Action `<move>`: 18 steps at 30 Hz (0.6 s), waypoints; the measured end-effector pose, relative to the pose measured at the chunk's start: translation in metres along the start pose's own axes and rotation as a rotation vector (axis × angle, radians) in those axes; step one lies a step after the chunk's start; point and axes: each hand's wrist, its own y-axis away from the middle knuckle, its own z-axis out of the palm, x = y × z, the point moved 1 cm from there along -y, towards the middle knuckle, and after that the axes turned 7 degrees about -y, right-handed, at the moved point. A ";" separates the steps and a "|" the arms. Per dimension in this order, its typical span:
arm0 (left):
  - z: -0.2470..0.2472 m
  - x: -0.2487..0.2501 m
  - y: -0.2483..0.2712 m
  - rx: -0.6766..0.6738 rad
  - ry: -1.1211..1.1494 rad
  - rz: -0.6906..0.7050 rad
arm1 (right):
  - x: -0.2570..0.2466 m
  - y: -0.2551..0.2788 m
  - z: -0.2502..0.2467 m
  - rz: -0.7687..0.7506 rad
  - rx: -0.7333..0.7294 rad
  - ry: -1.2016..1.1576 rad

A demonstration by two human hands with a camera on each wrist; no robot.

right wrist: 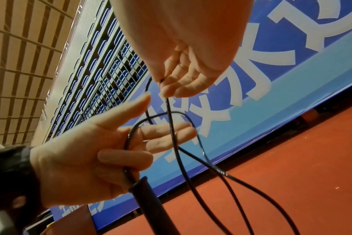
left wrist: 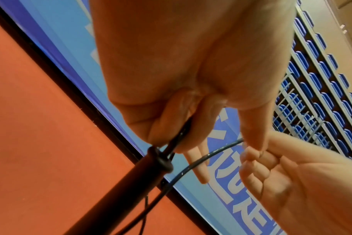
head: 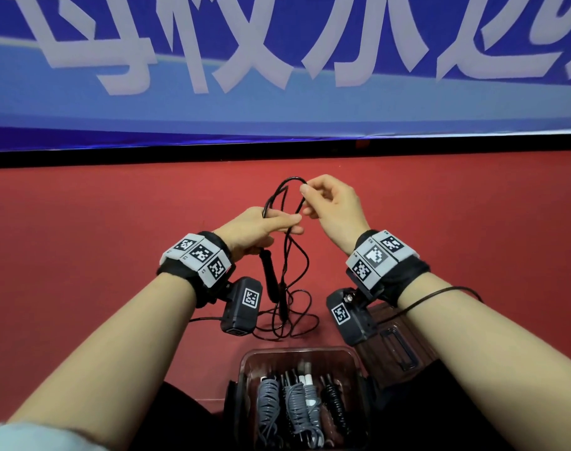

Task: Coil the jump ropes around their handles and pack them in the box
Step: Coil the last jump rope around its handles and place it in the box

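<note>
A black jump rope [head: 289,255] hangs between my hands above the red floor. My left hand [head: 289,224] grips the top of its black handle [head: 268,276], which points down; the rope passes over the straighter fingers [right wrist: 167,128]. My right hand [head: 305,198] pinches the top of a raised rope loop [head: 290,181] between thumb and fingers [right wrist: 171,90]. The slack lies in loose loops [head: 290,320] on the floor. Close in front of me stands a clear box [head: 245,362] holding several coiled ropes, grey [head: 271,402] and black [head: 334,398].
A blue banner [head: 277,92] with white characters runs along the far edge of the red floor [head: 115,222]. A dark brown flat object [head: 395,343] lies right of the box. Blue stadium seats [left wrist: 316,89] rise behind the banner.
</note>
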 end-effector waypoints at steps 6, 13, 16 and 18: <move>0.007 -0.010 -0.008 0.042 0.005 -0.028 | -0.006 -0.002 -0.002 -0.001 0.013 -0.066; 0.024 -0.023 -0.015 0.016 -0.187 -0.050 | -0.014 -0.001 -0.001 -0.010 -0.003 -0.144; 0.024 -0.025 -0.015 0.012 -0.186 -0.090 | -0.018 -0.003 -0.002 -0.027 0.039 -0.249; 0.025 -0.024 -0.014 0.012 -0.203 -0.078 | -0.019 -0.004 -0.002 -0.021 0.053 -0.293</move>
